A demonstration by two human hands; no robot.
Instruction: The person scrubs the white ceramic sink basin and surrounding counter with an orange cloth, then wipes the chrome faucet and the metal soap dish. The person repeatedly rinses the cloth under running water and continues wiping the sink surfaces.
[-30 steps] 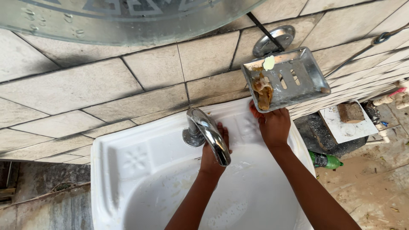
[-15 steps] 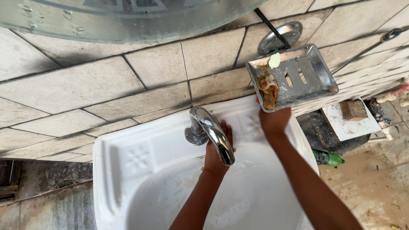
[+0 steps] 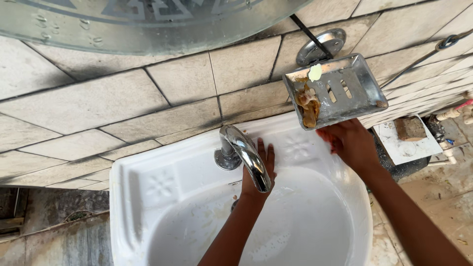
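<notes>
My left hand (image 3: 258, 165) lies flat, fingers apart, on the back ledge of a white washbasin (image 3: 157, 184), just right of and partly behind the chrome tap (image 3: 246, 155). My right hand (image 3: 352, 143) presses palm down on the basin's right rear corner, directly under a metal soap dish (image 3: 347, 96) fixed to the wall. This hand is blurred, with a reddish patch at the fingers, and whether it holds anything is unclear. Brown soap remains (image 3: 308, 106) and a pale sliver lie in the dish's left end. The bowl's inside looks wet and streaked.
A frosted glass shelf or mirror edge (image 3: 148, 24) overhangs the tiled wall (image 3: 98, 103). To the right, below the basin, a brick (image 3: 409, 129) sits on a white tile, beside pale pipes (image 3: 456, 114) and sandy floor.
My right hand has slid right and down, from under the dish's left end to the basin's right rear corner. My left hand stays by the tap, fingers a little more spread.
</notes>
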